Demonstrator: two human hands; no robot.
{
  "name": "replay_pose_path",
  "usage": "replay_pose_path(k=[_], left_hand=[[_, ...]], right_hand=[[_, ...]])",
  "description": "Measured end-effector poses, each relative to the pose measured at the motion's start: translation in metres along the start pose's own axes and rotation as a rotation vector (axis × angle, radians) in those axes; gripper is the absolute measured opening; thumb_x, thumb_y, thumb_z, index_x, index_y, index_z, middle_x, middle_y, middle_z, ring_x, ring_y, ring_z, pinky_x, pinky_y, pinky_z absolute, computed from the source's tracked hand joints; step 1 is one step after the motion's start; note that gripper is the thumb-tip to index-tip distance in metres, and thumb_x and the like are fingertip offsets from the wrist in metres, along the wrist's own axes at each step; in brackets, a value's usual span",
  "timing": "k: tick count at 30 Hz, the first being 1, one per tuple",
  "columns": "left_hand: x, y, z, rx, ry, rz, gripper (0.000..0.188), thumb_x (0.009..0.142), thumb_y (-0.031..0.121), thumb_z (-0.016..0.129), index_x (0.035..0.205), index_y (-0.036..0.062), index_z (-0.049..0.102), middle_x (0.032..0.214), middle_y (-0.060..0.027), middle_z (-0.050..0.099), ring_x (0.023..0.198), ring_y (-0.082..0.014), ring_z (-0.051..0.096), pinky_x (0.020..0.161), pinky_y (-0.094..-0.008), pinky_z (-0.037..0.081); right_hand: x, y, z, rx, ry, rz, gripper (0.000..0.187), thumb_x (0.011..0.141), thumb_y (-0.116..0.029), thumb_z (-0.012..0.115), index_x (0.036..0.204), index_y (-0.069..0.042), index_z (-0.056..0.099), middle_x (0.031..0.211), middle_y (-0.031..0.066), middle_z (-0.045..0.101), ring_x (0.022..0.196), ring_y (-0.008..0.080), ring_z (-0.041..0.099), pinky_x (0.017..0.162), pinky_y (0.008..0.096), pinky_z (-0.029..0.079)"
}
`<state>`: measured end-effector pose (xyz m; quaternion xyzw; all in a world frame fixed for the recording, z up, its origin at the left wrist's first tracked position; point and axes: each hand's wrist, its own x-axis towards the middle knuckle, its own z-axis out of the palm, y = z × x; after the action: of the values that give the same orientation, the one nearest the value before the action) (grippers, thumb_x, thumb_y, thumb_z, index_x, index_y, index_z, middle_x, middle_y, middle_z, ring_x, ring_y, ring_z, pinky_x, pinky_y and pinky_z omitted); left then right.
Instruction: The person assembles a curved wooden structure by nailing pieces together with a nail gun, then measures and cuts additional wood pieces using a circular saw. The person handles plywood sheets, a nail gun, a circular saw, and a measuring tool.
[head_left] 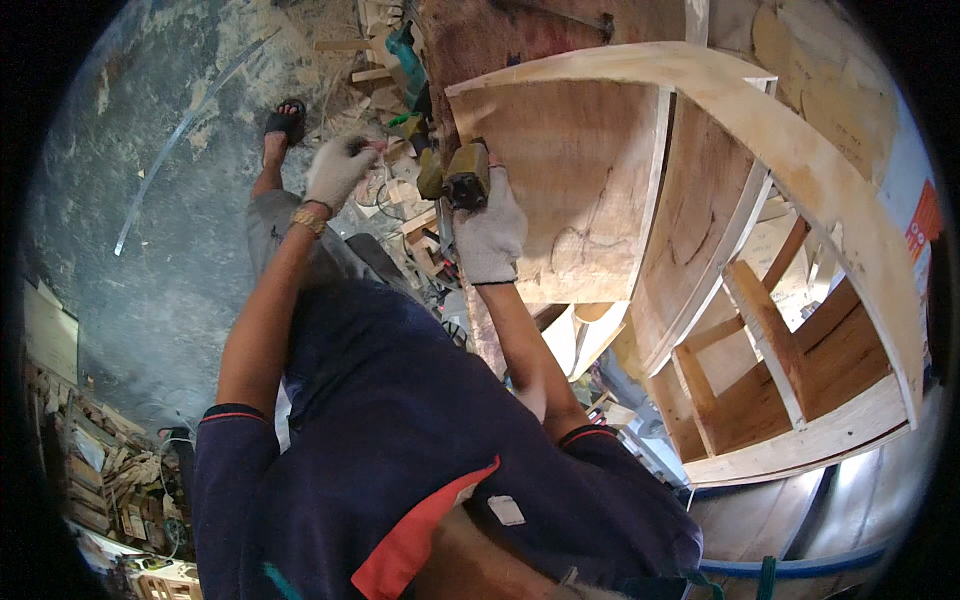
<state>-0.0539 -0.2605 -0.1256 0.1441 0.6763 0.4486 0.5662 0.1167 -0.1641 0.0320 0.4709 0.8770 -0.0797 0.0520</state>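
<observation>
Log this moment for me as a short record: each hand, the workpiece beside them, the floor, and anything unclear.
Left hand: gloved, wristwatch above the cuff, apart from the tool
Right hand: gloved, gripping a yellow-and-black tool
Beside right hand: wooden framework with plywood panels
Floor: grey, pale strip lying at left
Unclear: the tool's exact type; whether the left hand holds anything small

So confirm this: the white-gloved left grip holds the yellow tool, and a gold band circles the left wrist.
Wrong side: the head view shows the white-gloved right grip holding the yellow tool. The gold band does circle the left wrist.
</observation>
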Motion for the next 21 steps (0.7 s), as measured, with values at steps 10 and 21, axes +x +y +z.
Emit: replay_pose_path(k=[10, 21], left_hand=[[-0.053, -0.095, -0.079, -0.038, 0.251, -0.112, 0.03, 0.099, 0.03, 0.064, 0.105, 0.0011, 0.07, 0.083, -0.0051, 0.071, 0.077, -0.0129, 0.071, 0.065, -0.0278, 0.054], [-0.065, -0.088, -0.074, 0.16, 0.345, 0.13, 0.027, 0.096, 0.024, 0.061, 0.103, -0.0006, 0.069, 0.084, -0.0132, 0.073, 0.073, -0.018, 0.071, 0.067, -0.0323, 0.052]], right_hand=[[-0.034, 0.016, -0.01, 0.049, -0.068, 0.189, 0.077, 0.075, -0.01, 0.077, 0.146, -0.014, 0.049, 0.118, 0.0206, 0.069, 0.099, 0.0416, 0.069, 0.085, 0.0471, 0.056], [-0.076, 0.039, -0.017, 0.08, -0.05, 0.24, 0.061, 0.079, -0.016, 0.073, 0.137, -0.012, 0.056, 0.101, 0.0239, 0.071, 0.089, 0.0443, 0.069, 0.078, 0.0509, 0.055]])
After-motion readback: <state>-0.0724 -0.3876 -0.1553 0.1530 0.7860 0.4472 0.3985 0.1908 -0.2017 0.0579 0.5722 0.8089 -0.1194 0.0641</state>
